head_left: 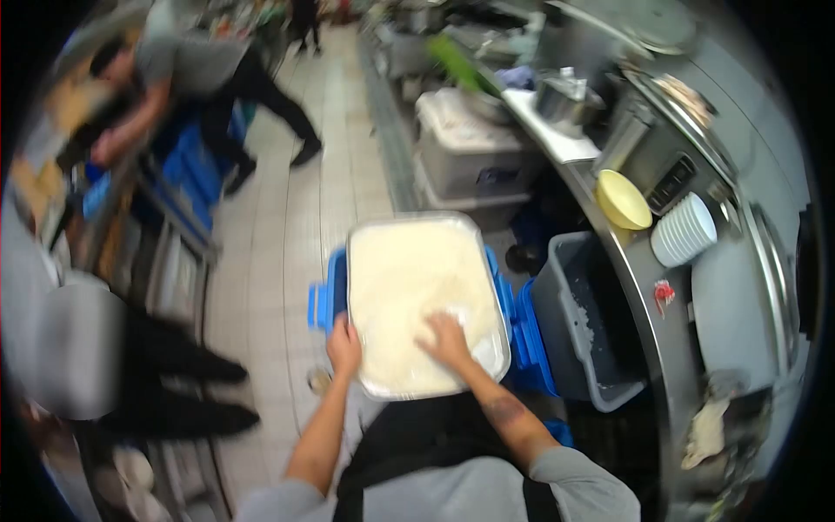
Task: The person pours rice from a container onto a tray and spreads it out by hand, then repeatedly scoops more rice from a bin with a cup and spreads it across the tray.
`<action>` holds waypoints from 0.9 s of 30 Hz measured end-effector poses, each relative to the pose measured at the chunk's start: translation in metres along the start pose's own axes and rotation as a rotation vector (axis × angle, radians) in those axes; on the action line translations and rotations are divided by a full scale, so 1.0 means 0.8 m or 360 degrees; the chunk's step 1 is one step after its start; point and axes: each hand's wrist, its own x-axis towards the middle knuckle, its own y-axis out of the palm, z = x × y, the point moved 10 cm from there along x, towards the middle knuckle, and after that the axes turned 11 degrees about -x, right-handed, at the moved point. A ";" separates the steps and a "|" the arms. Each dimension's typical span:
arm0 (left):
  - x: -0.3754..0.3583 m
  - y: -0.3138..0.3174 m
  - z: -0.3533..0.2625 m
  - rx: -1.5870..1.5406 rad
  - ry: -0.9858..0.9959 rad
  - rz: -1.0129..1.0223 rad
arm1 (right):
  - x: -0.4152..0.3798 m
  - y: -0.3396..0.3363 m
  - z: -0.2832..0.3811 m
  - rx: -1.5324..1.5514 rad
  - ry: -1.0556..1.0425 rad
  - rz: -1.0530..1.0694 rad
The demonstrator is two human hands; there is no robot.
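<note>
A large metal tray (479, 230) with rounded corners is in front of my body, filled almost to the rim with a pale cream-coloured mass that I cannot name. My left hand (344, 346) grips the tray by its left edge. Over the right part of the pale contents (409, 278) lies my right hand (447, 339), its fingers spread and touching the surface. Under the tray, a blue container (318, 304) shows at both sides; the tray hides most of it.
At right, a grey bin (564, 322) stands beneath a steel counter (648, 287) with a yellow bowl (623, 199) and stacked white tubs (684, 230). Lidded bins (474, 161) stand ahead. One person (209, 74) leans over shelving at left; another person (65, 339) is close by. Tiled floor (287, 235) runs between.
</note>
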 end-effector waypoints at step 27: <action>0.004 0.003 0.000 0.0043 -0.0022 0.0027 | 0.032 -0.014 0.052 -0.0006 0.0148 0.0151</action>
